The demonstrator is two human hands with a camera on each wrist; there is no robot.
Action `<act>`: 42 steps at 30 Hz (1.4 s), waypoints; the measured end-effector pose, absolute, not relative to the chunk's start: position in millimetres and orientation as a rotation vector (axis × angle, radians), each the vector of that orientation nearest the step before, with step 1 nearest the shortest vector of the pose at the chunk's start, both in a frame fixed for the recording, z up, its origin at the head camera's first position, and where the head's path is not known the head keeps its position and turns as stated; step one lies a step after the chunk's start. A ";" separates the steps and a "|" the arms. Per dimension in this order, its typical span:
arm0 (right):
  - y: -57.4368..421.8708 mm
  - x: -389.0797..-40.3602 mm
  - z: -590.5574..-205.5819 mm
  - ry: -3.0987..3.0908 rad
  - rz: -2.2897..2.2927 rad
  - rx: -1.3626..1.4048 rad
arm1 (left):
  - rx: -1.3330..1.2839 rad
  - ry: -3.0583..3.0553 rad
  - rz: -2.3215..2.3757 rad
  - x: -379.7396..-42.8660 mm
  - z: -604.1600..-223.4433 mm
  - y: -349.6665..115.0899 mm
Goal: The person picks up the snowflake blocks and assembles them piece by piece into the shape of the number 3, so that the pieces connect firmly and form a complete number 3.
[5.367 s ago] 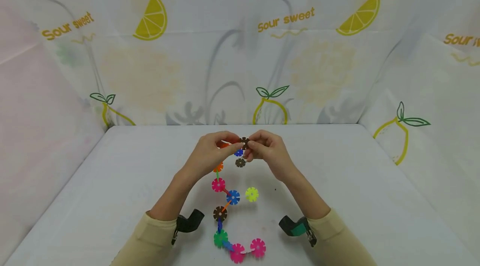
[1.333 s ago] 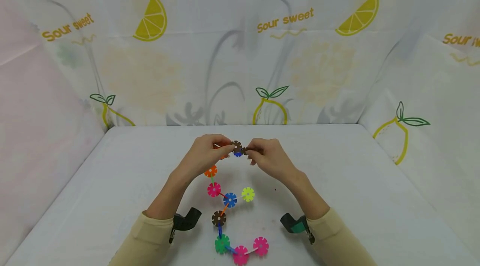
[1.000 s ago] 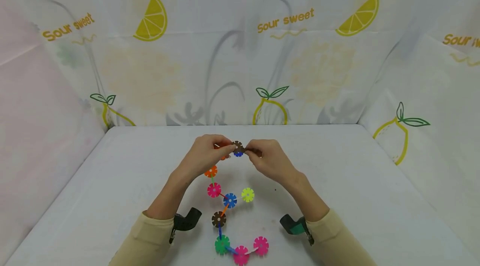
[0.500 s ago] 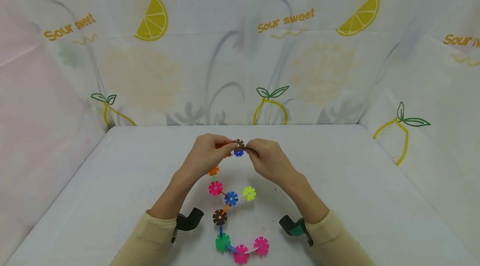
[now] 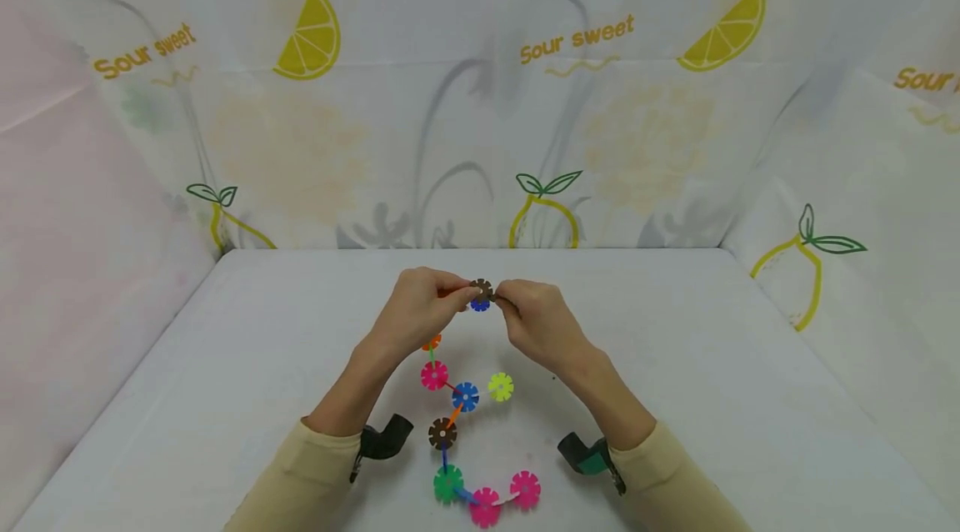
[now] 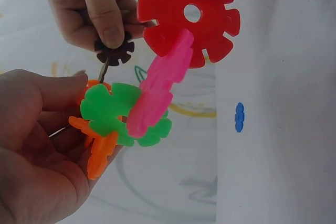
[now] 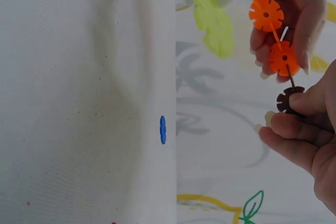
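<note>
My left hand (image 5: 420, 307) grips the upper end of a chain of notched plastic snowflake discs. Just past its thumb shows a brown disc (image 5: 481, 290), which appears edge-on and meets an orange disc (image 7: 284, 57) in the right wrist view. With thumb and fingers my right hand (image 5: 543, 319) pinches a second brown disc (image 6: 121, 53), whose rim is right at the first one's edge. Below the left hand the chain runs toward me: pink disc (image 5: 434, 375), blue disc (image 5: 466, 397), brown, green, then two pink. A green disc (image 6: 105, 108) and red disc (image 6: 191, 9) show close by the left wrist.
A loose blue disc (image 5: 480, 306) lies on the white table (image 5: 675, 365) just beyond the hands. A yellow disc (image 5: 501, 387) branches right off the chain's blue disc. A lemon-print cloth (image 5: 465, 98) hangs behind the table.
The brown disc that lay on the table 5.4 seconds ago is now in my right hand, against the one at my left hand. Over the last second both hands barely shifted.
</note>
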State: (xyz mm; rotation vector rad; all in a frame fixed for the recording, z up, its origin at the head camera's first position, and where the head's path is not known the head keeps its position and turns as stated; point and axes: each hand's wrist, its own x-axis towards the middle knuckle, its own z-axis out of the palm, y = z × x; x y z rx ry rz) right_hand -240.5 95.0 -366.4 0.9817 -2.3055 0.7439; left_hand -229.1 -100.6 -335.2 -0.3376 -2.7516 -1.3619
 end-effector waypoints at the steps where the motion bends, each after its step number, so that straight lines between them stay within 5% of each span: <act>1: 94.7 -240.5 -366.7 -2.307 0.740 0.977 | -0.332 -2.751 -1.365 -229.3 -335.3 -100.3; 42: 91.1 -239.1 -370.7 -2.130 0.635 0.990 | -0.305 -2.701 -1.439 -230.5 -340.1 -99.8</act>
